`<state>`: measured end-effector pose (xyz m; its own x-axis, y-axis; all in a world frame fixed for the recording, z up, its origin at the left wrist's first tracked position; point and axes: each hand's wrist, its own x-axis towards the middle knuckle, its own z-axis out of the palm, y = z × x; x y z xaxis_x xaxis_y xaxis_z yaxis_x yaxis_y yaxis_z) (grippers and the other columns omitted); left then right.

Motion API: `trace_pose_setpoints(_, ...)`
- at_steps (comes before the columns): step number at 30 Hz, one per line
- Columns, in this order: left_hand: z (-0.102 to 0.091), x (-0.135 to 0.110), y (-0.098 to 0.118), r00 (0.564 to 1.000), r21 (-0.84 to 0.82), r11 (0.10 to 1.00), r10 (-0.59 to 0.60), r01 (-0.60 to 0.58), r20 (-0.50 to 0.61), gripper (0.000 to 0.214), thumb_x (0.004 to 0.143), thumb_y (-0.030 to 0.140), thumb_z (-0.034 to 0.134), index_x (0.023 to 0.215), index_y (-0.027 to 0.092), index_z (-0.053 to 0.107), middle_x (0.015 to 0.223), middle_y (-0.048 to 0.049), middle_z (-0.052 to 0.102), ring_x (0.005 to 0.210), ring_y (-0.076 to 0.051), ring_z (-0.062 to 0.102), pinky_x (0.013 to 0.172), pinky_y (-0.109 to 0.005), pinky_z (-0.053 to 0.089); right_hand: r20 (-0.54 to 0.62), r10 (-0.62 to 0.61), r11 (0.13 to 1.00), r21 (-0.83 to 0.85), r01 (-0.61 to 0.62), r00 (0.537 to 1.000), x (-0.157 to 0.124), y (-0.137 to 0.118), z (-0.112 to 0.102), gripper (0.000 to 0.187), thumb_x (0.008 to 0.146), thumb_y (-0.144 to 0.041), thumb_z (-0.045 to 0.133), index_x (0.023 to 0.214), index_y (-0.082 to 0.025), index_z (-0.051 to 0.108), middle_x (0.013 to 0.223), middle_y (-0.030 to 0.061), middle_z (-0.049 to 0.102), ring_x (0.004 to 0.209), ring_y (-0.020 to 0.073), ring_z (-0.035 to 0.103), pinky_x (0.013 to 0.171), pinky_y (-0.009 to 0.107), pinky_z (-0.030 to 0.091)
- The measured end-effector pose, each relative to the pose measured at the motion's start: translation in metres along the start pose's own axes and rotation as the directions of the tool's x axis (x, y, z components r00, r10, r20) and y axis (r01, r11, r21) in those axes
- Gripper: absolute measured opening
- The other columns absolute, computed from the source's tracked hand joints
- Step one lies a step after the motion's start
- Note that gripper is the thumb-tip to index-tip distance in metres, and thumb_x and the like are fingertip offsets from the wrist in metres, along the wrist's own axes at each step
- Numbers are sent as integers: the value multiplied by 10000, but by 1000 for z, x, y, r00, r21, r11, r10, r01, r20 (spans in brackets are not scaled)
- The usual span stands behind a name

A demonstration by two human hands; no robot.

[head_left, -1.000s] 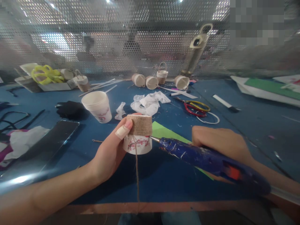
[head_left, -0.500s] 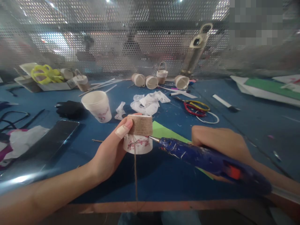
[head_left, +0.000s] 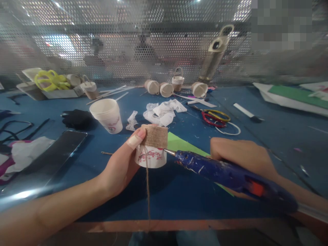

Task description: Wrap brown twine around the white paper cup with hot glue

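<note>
My left hand [head_left: 123, 160], with a bandage on the thumb, is closed around a paper cup [head_left: 151, 158] held upside down above the table. Brown twine [head_left: 155, 136] is wound round the cup's upper part, and a loose end hangs down past the table edge. The uncovered part shows a pink blossom print. In my right hand [head_left: 241, 157] is a dark blue hot glue gun [head_left: 210, 167] with a red patch on its side. Its metal nozzle is at the cup's right side, just under the wound twine. The fingers on the gun's handle are mostly hidden.
Stacked paper cups [head_left: 106, 114] stand to the left, by a black phone [head_left: 51, 160]. White lace [head_left: 162, 111] lies ahead, with scissors [head_left: 214, 118] to its right. Green paper [head_left: 184, 145] lies under the gun. Several twine-wrapped cups [head_left: 166, 89] line the back by a perforated panel [head_left: 164, 61].
The cup tips very slightly, so its upper edge sits a little farther right. The glue gun's nozzle stays at the lower edge of the twine, and both hands keep their hold.
</note>
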<state>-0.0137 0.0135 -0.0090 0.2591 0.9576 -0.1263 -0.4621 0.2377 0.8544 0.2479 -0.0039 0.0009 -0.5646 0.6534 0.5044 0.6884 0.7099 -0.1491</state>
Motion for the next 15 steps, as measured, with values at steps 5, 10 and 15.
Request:
trace_pose_setpoints(5,-5,1,-3,1000,6,1000,-22,22,21,372,949,463,687,1221,217,749,1210,-64,769,1111,-275,685,958,-400,560,-7,5,1000,6,-5,1000,1,-2,0,242,905,-124,420,761,-261,280,650,-67,306,521,123,284,555,307,186)
trace_pose_setpoints(10,0,1,2,998,7,999,34,-34,-60,324,960,427,660,1156,190,763,1124,-63,776,1010,-260,713,890,-369,581,26,26,1000,8,-26,999,2,2,-3,223,904,-142,430,746,-257,324,652,-62,358,524,127,322,550,296,203)
trace_pose_setpoints(15,-1,3,3,989,50,992,120,-116,-87,332,948,444,679,1178,211,736,1095,-52,766,1068,-278,713,923,-372,568,87,75,997,-3,-75,993,1,17,8,49,870,-211,540,855,-241,506,797,-4,588,579,157,510,537,293,291)
